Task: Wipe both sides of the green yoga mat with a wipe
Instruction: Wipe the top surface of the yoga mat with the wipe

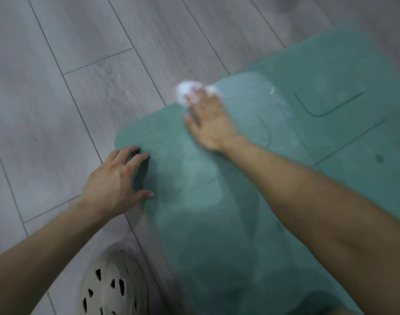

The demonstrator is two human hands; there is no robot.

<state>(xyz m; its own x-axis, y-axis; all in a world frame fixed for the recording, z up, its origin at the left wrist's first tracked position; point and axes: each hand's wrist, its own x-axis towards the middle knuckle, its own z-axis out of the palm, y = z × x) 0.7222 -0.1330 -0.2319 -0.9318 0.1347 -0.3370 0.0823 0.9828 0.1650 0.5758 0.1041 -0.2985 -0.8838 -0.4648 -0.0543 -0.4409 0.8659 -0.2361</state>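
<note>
**Upper Face Under the Wipe, Underside Not Yet Reached**

Nearest the camera, a perforated clog [112,285] was seen on the grey plank floor [58,87], just beside the long edge of the green yoga mat [194,235], which was laid flat on that floor. The left hand [117,178] was planted at the mat's near corner, its grip released, with fingers spread and pressed down to steady the edge. Farther on, the right hand [208,119] was stretched to the mat's short edge. The white wipe [185,92] was pressed under its fingers. As far as the motion blur allowed, nothing was clenched and the fingers were laid flat over the bunched wipe. Paler patches were noted across the mat's middle and were judged to be damp passes. The printed lines [330,108] beyond marked the upper face. The task was judged less than half done, since this face was unfinished and the underside was untouched.
</note>
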